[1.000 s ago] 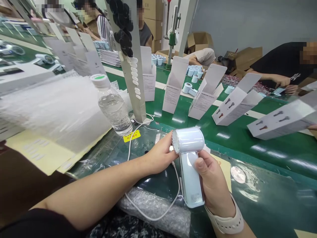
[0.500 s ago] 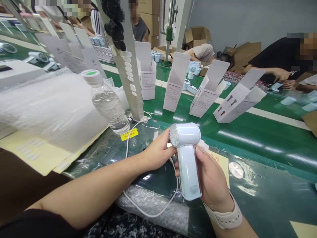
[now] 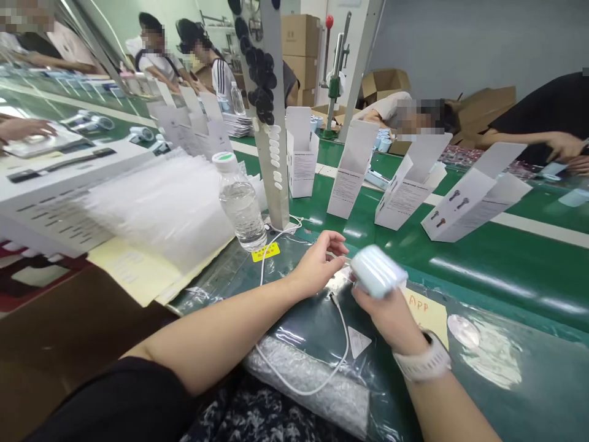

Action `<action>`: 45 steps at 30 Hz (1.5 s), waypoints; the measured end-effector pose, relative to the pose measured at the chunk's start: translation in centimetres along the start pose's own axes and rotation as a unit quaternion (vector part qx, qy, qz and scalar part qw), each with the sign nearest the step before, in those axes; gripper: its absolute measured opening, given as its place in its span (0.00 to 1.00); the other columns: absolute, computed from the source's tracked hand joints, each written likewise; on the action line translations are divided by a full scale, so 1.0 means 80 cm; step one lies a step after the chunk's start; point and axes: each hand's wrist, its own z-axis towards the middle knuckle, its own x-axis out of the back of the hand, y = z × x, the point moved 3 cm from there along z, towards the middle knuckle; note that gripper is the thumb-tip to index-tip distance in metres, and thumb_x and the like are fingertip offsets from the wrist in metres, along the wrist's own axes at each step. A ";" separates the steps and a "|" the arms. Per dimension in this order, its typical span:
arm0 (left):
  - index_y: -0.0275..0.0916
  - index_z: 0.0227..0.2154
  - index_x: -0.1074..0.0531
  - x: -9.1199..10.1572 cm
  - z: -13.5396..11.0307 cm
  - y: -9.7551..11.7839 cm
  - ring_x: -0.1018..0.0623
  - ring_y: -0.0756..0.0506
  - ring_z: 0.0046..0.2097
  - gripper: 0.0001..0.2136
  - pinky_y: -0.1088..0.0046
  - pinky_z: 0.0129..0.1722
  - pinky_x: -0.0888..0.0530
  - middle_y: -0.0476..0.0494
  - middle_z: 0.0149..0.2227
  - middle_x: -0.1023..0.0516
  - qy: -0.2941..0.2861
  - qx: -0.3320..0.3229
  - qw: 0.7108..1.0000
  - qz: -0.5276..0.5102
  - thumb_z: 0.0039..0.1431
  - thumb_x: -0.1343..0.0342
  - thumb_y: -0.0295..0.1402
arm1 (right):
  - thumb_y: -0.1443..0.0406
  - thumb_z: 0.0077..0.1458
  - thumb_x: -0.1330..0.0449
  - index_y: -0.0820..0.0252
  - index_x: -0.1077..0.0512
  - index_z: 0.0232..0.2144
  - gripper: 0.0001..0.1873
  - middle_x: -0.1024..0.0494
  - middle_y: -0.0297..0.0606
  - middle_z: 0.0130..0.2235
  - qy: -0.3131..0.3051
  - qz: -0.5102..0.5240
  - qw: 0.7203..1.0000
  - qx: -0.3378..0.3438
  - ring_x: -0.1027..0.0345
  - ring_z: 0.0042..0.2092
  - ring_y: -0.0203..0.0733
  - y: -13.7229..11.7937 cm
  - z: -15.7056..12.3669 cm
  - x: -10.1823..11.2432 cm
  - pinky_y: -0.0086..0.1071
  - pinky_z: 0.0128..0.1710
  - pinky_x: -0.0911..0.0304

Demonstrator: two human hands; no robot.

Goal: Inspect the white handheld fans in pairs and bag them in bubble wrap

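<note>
My right hand (image 3: 384, 310) is closed around a light blue handheld fan (image 3: 378, 270), smeared by motion, its rounded head foreshortened toward me. The fan's handle is mostly hidden. To its left, my left hand (image 3: 319, 261) hovers close by with its fingers loosely bent and apart; no object shows in its grasp. Below the hands, a white charging cable (image 3: 343, 334) loops over the green bench mat, its plug end lying free near a small white triangular sticker (image 3: 359, 341).
A water bottle (image 3: 242, 205) stands left of a metal post (image 3: 272, 153). Clear plastic bags (image 3: 170, 202) are piled further left. Several open white boxes (image 3: 352, 172) line the green conveyor (image 3: 483, 270). A bubble-wrap roll (image 3: 317, 374) lies at the bench edge. Co-workers sit across.
The fan has tipped from upright and moved right in my right hand. My left hand has come off it. The cable's plug end now shows loose on the mat. The view has swung left.
</note>
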 end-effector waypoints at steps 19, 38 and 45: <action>0.44 0.40 0.24 0.152 -0.161 0.089 0.22 0.42 0.43 0.11 0.65 0.45 0.27 0.44 0.41 0.19 -0.038 0.091 0.898 0.428 0.62 0.50 0.38 | 0.50 0.46 0.29 0.53 0.26 0.40 0.22 0.19 0.37 0.39 -0.101 0.456 0.838 -0.281 0.25 0.42 0.49 0.002 -0.021 -0.030 0.41 0.41 0.27; 0.40 0.36 0.32 0.290 -0.245 0.020 0.25 0.39 0.39 0.11 0.70 0.38 0.36 0.43 0.33 0.24 0.288 0.182 0.681 0.648 0.65 0.59 0.36 | 0.48 0.43 0.28 0.54 0.23 0.44 0.27 0.21 0.39 0.41 -0.238 0.550 0.771 -0.214 0.28 0.43 0.46 -0.039 -0.040 -0.044 0.41 0.48 0.30; 0.41 0.35 0.34 0.284 -0.238 0.030 0.25 0.40 0.39 0.07 0.71 0.37 0.36 0.41 0.36 0.22 0.298 0.204 0.693 0.624 0.62 0.57 0.34 | 0.48 0.41 0.27 0.53 0.22 0.43 0.28 0.19 0.39 0.40 -0.245 0.538 0.776 -0.218 0.27 0.42 0.44 -0.040 -0.038 -0.042 0.35 0.44 0.30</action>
